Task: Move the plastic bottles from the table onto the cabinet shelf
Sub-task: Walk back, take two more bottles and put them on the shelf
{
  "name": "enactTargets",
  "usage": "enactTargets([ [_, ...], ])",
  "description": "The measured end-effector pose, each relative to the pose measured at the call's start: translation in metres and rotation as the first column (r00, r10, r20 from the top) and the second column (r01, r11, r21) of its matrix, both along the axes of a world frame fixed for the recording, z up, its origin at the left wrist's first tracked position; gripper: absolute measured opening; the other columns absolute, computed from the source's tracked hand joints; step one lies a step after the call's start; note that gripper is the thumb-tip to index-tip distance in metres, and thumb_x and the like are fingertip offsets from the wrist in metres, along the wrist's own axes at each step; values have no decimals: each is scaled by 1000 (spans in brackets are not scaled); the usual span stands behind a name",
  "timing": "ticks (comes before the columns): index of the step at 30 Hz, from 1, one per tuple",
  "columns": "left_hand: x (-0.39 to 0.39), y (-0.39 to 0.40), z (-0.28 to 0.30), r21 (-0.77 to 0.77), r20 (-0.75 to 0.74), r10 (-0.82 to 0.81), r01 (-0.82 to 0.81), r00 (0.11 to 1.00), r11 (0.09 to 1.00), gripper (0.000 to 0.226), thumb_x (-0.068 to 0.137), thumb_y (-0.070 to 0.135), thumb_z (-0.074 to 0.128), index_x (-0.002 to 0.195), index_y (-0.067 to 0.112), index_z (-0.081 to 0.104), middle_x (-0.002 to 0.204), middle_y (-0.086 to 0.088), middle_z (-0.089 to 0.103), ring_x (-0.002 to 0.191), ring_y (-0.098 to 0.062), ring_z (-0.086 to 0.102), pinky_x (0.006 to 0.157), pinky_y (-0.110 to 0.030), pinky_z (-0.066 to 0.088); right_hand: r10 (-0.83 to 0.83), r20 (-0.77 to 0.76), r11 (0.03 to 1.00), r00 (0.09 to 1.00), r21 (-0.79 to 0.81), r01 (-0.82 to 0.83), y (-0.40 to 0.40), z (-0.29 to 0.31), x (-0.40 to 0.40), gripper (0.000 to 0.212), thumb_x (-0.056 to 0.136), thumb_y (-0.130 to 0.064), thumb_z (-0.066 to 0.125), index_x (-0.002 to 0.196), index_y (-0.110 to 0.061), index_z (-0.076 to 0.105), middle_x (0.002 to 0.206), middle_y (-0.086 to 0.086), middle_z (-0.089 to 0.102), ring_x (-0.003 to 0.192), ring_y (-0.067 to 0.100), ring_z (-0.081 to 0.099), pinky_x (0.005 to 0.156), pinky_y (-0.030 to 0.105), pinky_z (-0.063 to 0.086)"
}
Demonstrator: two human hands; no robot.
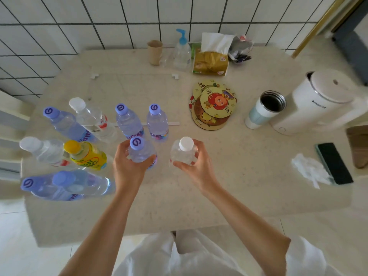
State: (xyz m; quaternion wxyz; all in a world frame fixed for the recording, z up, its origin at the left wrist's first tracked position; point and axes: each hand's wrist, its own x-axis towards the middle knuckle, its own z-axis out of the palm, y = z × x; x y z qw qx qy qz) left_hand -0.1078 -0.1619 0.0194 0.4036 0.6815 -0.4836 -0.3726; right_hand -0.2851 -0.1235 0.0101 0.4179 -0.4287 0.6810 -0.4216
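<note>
Plastic bottles stand grouped on the pale desk (249,176), most of them to the left of the two hands. The left hand (127,166) is closed around a purple-capped bottle (140,151), fingers wrapped about its body with the thumb on the near side; whether its base touches the desk cannot be told. The right hand (197,162) grips a small clear bottle with a white cap (184,152) in the same manner, just beside the first bottle and apart from it. Directly beyond the left hand stand two more purple-capped bottles (129,121), side by side. Farther to the left of that hand are another purple-capped bottle (65,123) and a taller white-capped bottle (91,118), then a yellow-labelled bottle with a yellow cap (85,155) touching a clear white-capped bottle (42,149). Nearest the person on that side, two purple-capped bottles (59,185) overlap at the desk's left edge. Beyond the right hand lies a stack of round cartoon coasters (214,104); farther right stand an open insulated mug (264,109) and a white electric kettle (322,100). To the right of the right hand lie a crumpled tissue (309,169) and a dark phone (334,163). At the far edge, against the tiled wall, stand a brown paper cup (155,52), a pump bottle (181,52) and a tissue pack (212,60).
</note>
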Motion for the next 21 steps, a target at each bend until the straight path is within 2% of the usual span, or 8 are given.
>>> enactTargets([
  [2, -12, 2, 4, -7, 4, -33, 33, 999, 999, 60, 61, 10, 91, 112, 19, 60, 99, 3, 66, 93, -17, 62, 75, -25, 46, -57, 18, 998, 998, 2, 57, 10, 3, -8, 72, 63, -23, 88, 120, -31, 45, 113, -17, 57, 110, 13, 56, 89, 43, 54],
  [5, -28, 6, 8, -16, 14, -109, 109, 994, 994, 58, 59, 15, 91, 104, 32, 58, 97, 7, 69, 92, -16, 64, 77, -26, 48, -162, 25, 987, 986, 3, 162, 25, 8, -18, 71, 63, -21, 88, 116, -36, 44, 110, -23, 54, 107, 6, 55, 88, 41, 55],
  [8, -43, 10, 12, -2, 20, -191, 191, 981, 982, 57, 59, 16, 91, 101, 34, 56, 95, 10, 68, 89, -9, 63, 72, -13, 44, -246, 15, 969, 969, 15, 246, 43, 12, -24, 70, 63, -18, 88, 116, -35, 44, 108, -25, 53, 105, 1, 54, 88, 41, 55],
  [10, -52, 14, 14, 13, 5, -262, 261, 965, 965, 57, 60, 16, 91, 101, 34, 56, 96, 13, 66, 86, -1, 61, 70, -11, 41, -305, -8, 952, 952, 12, 305, 57, 13, -26, 70, 64, -19, 88, 116, -35, 45, 110, -23, 55, 106, 5, 55, 87, 41, 55],
  [12, -59, 17, 12, 17, 9, -341, 341, 940, 940, 57, 60, 17, 91, 101, 36, 56, 98, 16, 66, 88, -1, 60, 73, -16, 44, -377, -41, 926, 925, 9, 378, 71, 14, -27, 69, 64, -20, 88, 115, -35, 44, 110, -18, 56, 106, 10, 55, 85, 32, 55],
  [14, -64, 21, 9, 22, 1, -404, 404, 915, 914, 57, 60, 16, 91, 101, 35, 56, 96, 20, 65, 90, 1, 60, 77, -23, 49, -447, -56, 894, 893, 16, 449, 84, 16, -26, 68, 64, -19, 88, 114, -34, 44, 110, -14, 57, 105, 11, 56, 77, 14, 49],
  [15, -66, 24, 7, 24, 1, -442, 442, 897, 897, 57, 59, 16, 91, 101, 33, 57, 95, 22, 65, 90, 3, 60, 79, -27, 51, -488, -62, 872, 871, 18, 490, 92, 16, -25, 67, 64, -19, 87, 114, -33, 44, 111, -11, 58, 105, 12, 56, 73, 10, 46],
  [21, -82, 45, 0, -19, 65, -657, 659, 751, 752, 61, 58, 25, 93, 108, 27, 57, 105, 12, 65, 97, -11, 61, 82, -41, 56, -680, 23, 733, 733, 16, 680, 146, 21, -14, 64, 67, -12, 85, 115, -29, 47, 117, -1, 61, 109, 16, 58, 72, 7, 46],
])
